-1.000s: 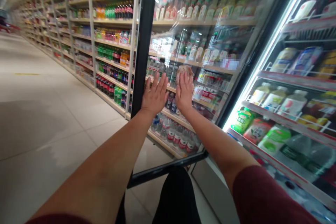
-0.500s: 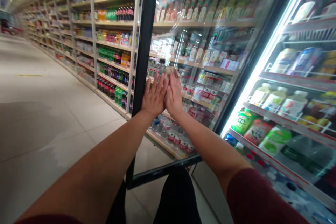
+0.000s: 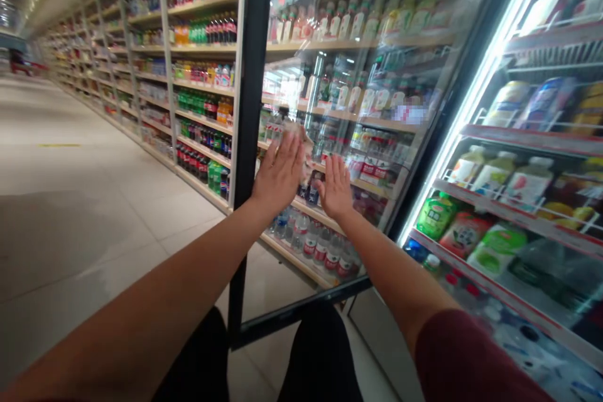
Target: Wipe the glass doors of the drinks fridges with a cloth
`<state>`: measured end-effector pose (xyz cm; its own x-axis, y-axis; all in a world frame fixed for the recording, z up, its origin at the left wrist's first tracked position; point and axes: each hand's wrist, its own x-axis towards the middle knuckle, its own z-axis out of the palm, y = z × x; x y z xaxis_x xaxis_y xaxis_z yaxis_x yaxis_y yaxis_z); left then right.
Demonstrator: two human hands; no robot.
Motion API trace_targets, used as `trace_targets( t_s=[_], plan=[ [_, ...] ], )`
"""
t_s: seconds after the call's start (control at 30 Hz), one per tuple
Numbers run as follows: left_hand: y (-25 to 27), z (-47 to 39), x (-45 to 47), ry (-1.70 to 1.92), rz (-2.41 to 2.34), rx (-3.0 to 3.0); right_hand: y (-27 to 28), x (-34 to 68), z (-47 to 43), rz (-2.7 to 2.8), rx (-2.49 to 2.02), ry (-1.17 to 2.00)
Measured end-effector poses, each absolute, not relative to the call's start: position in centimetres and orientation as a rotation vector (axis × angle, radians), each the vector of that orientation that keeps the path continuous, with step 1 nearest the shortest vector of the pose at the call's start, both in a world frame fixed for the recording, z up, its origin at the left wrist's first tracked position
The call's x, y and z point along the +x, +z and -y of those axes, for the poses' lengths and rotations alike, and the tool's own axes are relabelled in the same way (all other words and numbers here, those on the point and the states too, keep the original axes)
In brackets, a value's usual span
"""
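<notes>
My left hand (image 3: 280,166) lies flat, fingers extended and close together, against the glass of an open cooler door (image 3: 247,107). Under and past its fingertips shows a pale, crumpled cloth (image 3: 308,146), mostly hidden by the hand; the hand holds it to the pane. Just to the right, my right hand (image 3: 336,188) is held up with fingers stretched and thumb apart. Nothing is in it. It is at or close to the glass; whether it touches I cannot tell.
Through the pane, shelves carry rows of bottles (image 3: 325,251). On the right stands the lit cooler (image 3: 518,201) with drinks and pouches. A long run of drink shelves (image 3: 202,119) recedes to the left beside a tiled floor (image 3: 94,220). My knees (image 3: 320,352) are close to the door's lower frame.
My right hand has come away from beside the left and moved right and down. The left hand stays near the same spot, with the cloth now showing at its right side.
</notes>
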<state>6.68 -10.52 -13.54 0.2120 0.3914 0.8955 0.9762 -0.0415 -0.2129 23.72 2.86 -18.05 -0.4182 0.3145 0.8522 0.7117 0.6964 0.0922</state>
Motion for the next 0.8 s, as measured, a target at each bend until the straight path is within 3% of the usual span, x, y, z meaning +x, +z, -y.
trace_targets(
  t_s=[0.2, 0.5, 0.7, 0.8],
  plan=[
    [-9.3, 11.1, 7.5, -0.903, 1.343, -1.545, -18.6, 23.4, -3.1, 1.982, -0.778, -0.588],
    [-19.5, 11.4, 7.5, -0.769, 1.332, -1.655, -19.3, 22.6, -3.3, 1.94, -0.791, -0.562],
    [-13.9, 10.0, 6.6, -0.94, 1.32, -1.499, -19.7, 22.1, -3.5, 1.915, -0.783, -0.54],
    [-14.8, 10.0, 6.9, -0.999, 1.323, -1.447, -19.6, 22.2, -3.2, 1.937, -0.825, -0.521]
  ],
)
